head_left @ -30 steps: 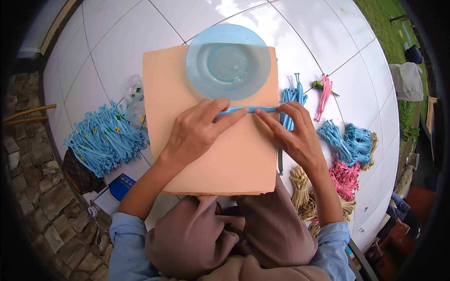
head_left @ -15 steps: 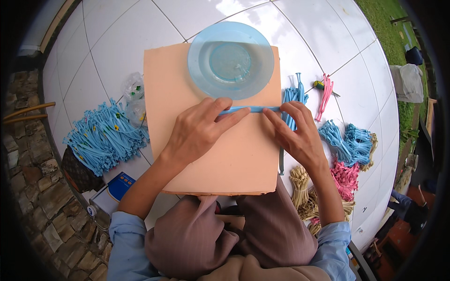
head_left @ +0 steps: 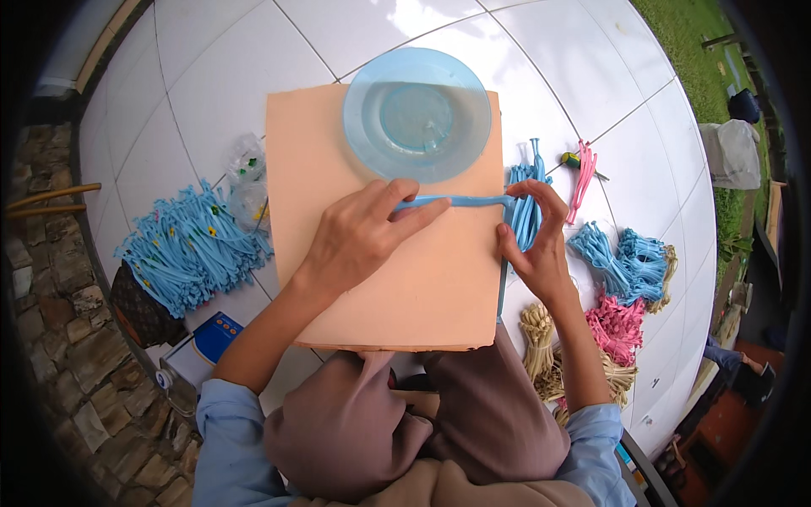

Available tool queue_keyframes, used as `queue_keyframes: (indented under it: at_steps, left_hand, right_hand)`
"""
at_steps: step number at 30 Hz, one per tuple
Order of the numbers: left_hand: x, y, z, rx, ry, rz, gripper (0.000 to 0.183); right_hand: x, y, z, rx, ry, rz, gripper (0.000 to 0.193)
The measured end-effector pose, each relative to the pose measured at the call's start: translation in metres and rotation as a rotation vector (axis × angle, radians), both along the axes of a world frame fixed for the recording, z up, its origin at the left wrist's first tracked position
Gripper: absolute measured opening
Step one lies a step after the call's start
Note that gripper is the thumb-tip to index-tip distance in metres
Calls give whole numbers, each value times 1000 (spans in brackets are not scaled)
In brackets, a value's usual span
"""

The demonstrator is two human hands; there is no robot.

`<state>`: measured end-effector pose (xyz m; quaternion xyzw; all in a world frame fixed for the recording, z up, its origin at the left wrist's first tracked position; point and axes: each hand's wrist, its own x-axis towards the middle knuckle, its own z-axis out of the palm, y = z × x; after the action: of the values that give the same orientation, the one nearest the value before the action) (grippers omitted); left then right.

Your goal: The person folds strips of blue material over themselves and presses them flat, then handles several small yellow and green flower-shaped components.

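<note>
A narrow, pale blue, rubbery-looking strip [head_left: 473, 201] stretches sideways above a peach-coloured board [head_left: 397, 287] resting over my lap. My left hand [head_left: 359, 232] pinches its left end between thumb and forefinger. At the right end, my right hand [head_left: 541, 241] is curved open, thumb well apart from the fingers. Its fingertips are close to that end; whether they touch it cannot be made out. Just beyond the strip, a translucent blue bowl [head_left: 363, 139] sits on the board's far part. Behind my right fingers lies a bunch of blue strips [head_left: 525, 221], partly hidden.
On the white tiled floor [head_left: 220, 59], a big heap of blue strips [head_left: 190, 249] lies left, beside clear plastic bags [head_left: 246, 160]. To the right are pink strips [head_left: 585, 182], a green-and-black tool [head_left: 570, 159], blue bundles [head_left: 642, 264], a pink bundle [head_left: 615, 329] and beige bundles [head_left: 537, 338].
My right thumb has come away from the strip and dropped lower, and the right fingers have opened into a curve. The left hand keeps its pinch nearly in place.
</note>
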<state>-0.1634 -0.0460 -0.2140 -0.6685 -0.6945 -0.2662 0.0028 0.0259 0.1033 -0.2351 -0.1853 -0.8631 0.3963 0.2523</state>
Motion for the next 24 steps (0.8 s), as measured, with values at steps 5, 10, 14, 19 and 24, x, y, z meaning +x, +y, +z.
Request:
queue_keyframes:
  at_steps: [5,10,14,19,24]
  left_hand:
    - [22,-5,15,60,-100,-29,31]
    - [48,-8,66,212,-445,-16,18]
    - [48,-26,141,344,-538,-41,14]
    - [14,-80,197,364,-522,5,15]
    - [-61,-151,211,777,-1038,-41,42]
  right_hand:
    - [27,2,20,-1,8,-25,63]
    - [61,-10,107,95,-57,16,76]
    - [69,-32,214,-3,-203,105,66]
    - [46,-68,290,236,-65,102,58]
    - [-24,-127,329,111,214,195,64]
